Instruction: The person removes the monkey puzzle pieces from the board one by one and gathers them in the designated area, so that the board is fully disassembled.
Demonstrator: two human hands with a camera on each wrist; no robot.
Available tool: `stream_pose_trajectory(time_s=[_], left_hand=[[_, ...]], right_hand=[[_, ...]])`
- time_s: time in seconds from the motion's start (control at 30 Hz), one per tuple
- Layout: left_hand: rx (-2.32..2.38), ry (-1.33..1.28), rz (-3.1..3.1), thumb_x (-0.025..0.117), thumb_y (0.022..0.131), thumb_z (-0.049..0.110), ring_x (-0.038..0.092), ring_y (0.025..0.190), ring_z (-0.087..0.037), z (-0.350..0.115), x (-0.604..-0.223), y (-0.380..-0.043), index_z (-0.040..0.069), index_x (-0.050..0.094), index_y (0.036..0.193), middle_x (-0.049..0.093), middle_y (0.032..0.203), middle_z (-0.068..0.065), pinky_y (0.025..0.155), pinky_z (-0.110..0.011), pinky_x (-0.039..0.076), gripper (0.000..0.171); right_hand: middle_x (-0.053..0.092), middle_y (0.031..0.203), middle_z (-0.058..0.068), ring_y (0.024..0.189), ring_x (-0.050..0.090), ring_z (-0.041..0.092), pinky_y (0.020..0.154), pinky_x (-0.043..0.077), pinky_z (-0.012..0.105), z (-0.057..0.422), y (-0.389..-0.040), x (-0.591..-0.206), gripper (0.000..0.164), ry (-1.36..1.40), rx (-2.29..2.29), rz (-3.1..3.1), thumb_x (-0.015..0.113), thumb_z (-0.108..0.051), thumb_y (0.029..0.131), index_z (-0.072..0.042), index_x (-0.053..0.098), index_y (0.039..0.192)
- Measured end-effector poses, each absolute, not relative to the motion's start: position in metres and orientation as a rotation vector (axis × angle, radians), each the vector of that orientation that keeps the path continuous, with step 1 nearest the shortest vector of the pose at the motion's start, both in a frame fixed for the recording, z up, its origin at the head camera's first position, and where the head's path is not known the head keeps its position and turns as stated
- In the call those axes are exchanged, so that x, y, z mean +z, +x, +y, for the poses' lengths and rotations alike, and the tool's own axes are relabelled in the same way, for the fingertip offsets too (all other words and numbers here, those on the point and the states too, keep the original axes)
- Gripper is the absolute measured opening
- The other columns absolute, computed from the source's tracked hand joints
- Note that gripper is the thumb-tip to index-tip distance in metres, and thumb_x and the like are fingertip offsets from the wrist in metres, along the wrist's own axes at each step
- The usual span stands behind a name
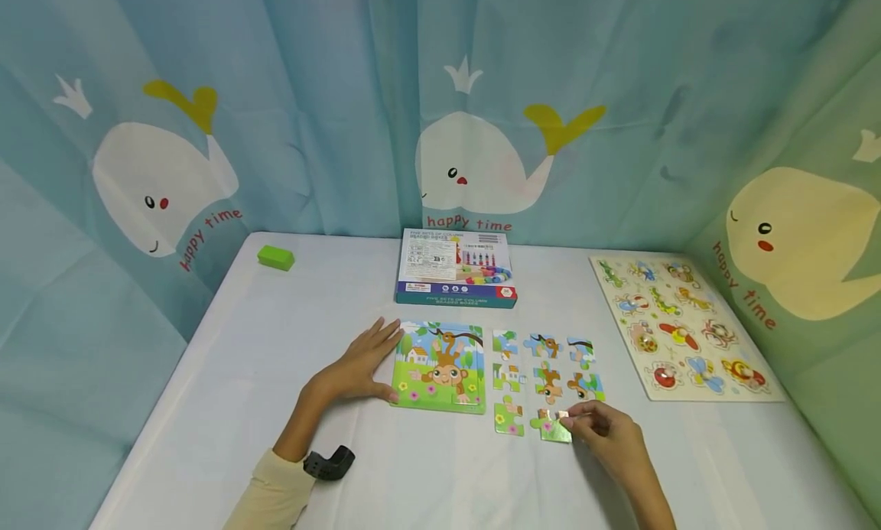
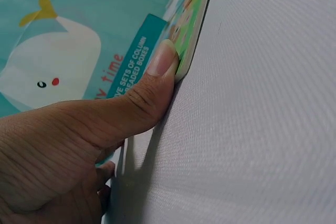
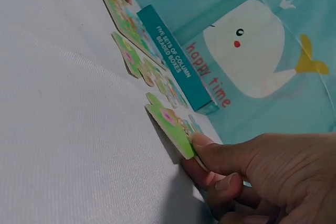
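Observation:
My left hand (image 1: 358, 365) rests at the left side of a square monkey puzzle board (image 1: 421, 401), its fingers spread toward the upper corner. In the left wrist view the thumb (image 2: 149, 85) touches the board's lower corner. To the board's right lie several loose puzzle pieces (image 1: 509, 419) in rough rows. My right hand (image 1: 612, 434) pinches a puzzle piece between thumb and fingers, mostly hidden by them. Right at those fingertips is a green piece with a pink flower (image 3: 168, 116), one edge tipped up from the table.
A beaded-boxes carton (image 1: 454, 293) lies behind the board. At the right is a wooden insect puzzle board (image 1: 650, 362), and a green block (image 1: 276, 258) sits at the far left corner. Whale-printed curtains (image 1: 330, 132) hang behind the white table (image 1: 227, 408).

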State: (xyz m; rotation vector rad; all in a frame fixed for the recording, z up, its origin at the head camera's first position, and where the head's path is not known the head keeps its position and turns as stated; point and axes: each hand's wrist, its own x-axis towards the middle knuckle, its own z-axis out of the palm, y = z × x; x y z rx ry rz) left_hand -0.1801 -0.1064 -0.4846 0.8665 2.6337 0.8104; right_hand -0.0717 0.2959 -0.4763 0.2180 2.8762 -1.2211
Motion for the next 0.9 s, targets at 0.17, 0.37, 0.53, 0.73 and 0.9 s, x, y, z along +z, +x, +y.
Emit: stream_pose_trajectory(time_s=[0.17, 0.37, 0.53, 0.73, 0.9], left_hand=[[0.821, 0.867, 2.629, 0.083, 0.072, 0.043, 0.004, 0.150, -0.044, -0.1064, -0.4860, -0.1799, -0.002, 0.024, 0.153, 0.015, 0.162, -0.019, 0.117, -0.062, 0.013, 0.110], [0.830, 0.871, 2.630, 0.084, 0.072, 0.042, 0.005, 0.150, -0.044, -0.1063, -0.4860, -0.1801, -0.002, 0.024, 0.153, 0.016, 0.162, -0.020, 0.117, -0.063, 0.013, 0.110], [0.811, 0.876, 2.635, 0.083, 0.072, 0.043, 0.005, 0.150, -0.044, -0.1066, -0.4880, -0.1809, -0.002, 0.024, 0.153, 0.016, 0.162, -0.020, 0.117, -0.062, 0.014, 0.110], [0.802, 0.885, 2.640, 0.083, 0.072, 0.045, 0.005, 0.150, -0.043, -0.1071, -0.4906, -0.1823, -0.001, 0.024, 0.153, 0.016, 0.163, -0.019, 0.118, -0.061, 0.013, 0.110], [0.806, 0.881, 2.636, 0.083, 0.072, 0.045, 0.004, 0.150, -0.043, -0.1071, -0.4885, -0.1820, -0.001, 0.024, 0.153, 0.016, 0.163, -0.019, 0.118, -0.061, 0.013, 0.110]], right_hand=[[0.068, 0.070, -0.003, 0.060, 0.053, 0.000, 0.057, 0.045, 0.020, 0.2955, -0.0729, -0.4754, 0.020, 0.245, -1.124, 2.949, 0.078, -0.029, 0.083, -0.010, 0.070, 0.084], [0.062, 0.063, -0.002, 0.050, 0.048, 0.003, 0.050, 0.040, 0.020, 0.2941, -0.0739, -0.4744, 0.023, 0.292, -1.049, 2.972, 0.079, -0.026, 0.082, -0.007, 0.067, 0.079], [0.060, 0.063, -0.002, 0.050, 0.050, 0.005, 0.048, 0.042, 0.021, 0.2927, -0.0746, -0.4727, 0.024, 0.323, -0.997, 2.947, 0.078, -0.026, 0.083, -0.006, 0.065, 0.080], [0.061, 0.065, 0.001, 0.052, 0.054, 0.010, 0.045, 0.048, 0.023, 0.2902, -0.0749, -0.4686, 0.024, 0.367, -1.002, 2.859, 0.075, -0.024, 0.086, -0.004, 0.063, 0.084], [0.062, 0.065, 0.001, 0.051, 0.054, 0.011, 0.045, 0.048, 0.023, 0.2895, -0.0759, -0.4690, 0.024, 0.369, -1.012, 2.853, 0.075, -0.023, 0.086, -0.004, 0.062, 0.084]])
